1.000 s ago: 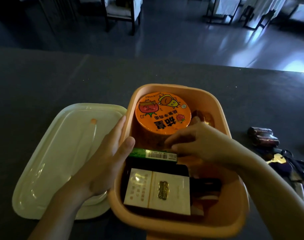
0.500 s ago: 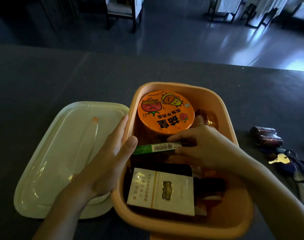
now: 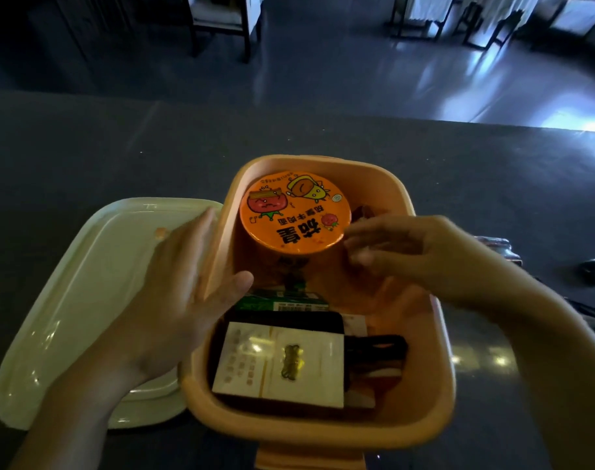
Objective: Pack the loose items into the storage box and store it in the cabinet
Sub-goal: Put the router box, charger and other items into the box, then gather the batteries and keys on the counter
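Observation:
An orange storage box (image 3: 425, 415) stands open on the dark counter. Inside it are an instant noodle cup (image 3: 294, 213) with an orange lid at the far end, a green flat pack (image 3: 282, 300) lying in the middle, and a white-and-black carton (image 3: 282, 364) at the near end. My left hand (image 3: 177, 300) rests against the box's left rim, fingers spread, thumb over the edge. My right hand (image 3: 404, 249) hovers over the box's right side beside the cup, fingers loosely curled, holding nothing. The pale green lid (image 3: 68, 300) lies left of the box.
At the right on the counter lie dark cylinders (image 3: 503, 249) and other small dark objects (image 3: 594, 269), mostly hidden behind my right arm. Beyond the counter's far edge are a shiny floor and several chairs (image 3: 221, 22).
My right hand let go of the green pack, which now lies lower in the box, and lifted up and right. My left hand loosened on the rim.

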Action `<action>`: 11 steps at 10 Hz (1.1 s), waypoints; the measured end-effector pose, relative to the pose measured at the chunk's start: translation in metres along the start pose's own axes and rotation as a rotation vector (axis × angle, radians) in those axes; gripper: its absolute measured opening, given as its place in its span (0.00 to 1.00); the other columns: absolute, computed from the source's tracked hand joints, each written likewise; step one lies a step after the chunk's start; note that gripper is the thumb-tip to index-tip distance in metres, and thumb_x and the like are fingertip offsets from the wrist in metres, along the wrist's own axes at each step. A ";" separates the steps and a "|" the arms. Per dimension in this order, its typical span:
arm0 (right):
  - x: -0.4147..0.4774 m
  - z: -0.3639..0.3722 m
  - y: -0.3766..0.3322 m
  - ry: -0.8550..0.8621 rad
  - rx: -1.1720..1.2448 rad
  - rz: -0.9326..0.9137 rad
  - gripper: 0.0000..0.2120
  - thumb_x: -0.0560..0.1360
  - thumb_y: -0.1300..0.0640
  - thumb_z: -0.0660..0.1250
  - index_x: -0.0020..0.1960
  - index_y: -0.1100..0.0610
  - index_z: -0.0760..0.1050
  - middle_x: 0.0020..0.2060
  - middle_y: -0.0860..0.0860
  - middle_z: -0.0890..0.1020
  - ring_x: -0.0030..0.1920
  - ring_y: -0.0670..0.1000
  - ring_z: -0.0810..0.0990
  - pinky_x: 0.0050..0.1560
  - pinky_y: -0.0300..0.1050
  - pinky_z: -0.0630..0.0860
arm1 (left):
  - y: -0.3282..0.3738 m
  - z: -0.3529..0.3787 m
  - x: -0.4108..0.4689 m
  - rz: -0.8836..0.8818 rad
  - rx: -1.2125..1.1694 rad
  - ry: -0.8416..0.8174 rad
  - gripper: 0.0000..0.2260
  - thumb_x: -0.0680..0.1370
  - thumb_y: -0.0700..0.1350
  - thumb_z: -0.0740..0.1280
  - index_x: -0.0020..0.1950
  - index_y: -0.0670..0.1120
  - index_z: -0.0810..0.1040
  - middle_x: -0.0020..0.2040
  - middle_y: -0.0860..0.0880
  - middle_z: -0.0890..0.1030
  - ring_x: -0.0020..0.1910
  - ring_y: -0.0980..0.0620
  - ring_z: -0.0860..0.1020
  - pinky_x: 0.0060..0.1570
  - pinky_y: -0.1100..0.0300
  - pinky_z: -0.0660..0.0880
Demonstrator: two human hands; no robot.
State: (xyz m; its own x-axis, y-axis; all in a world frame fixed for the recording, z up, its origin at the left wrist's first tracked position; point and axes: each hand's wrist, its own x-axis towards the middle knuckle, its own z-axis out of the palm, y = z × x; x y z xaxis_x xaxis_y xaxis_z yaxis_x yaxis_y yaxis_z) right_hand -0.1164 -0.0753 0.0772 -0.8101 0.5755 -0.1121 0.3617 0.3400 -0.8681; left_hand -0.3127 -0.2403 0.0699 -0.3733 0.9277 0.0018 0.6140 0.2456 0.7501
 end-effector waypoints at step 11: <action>-0.204 -0.185 0.271 0.288 -0.276 0.336 0.22 0.66 0.57 0.75 0.59 0.48 0.74 0.44 0.42 0.72 0.41 0.39 0.73 0.37 0.26 0.67 | 0.154 0.384 0.020 0.384 0.316 -0.272 0.42 0.65 0.70 0.64 0.73 0.55 0.54 0.65 0.57 0.54 0.64 0.55 0.56 0.65 0.60 0.53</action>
State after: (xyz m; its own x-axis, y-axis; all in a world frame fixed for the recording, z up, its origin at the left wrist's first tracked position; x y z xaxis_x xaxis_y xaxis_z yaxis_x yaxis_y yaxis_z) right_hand 0.2321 0.0371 -0.0460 -0.4828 0.8545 -0.1914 0.7198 0.2628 -0.6426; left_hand 0.0412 -0.0758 -0.0680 0.0851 0.9958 0.0337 0.8644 -0.0906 0.4945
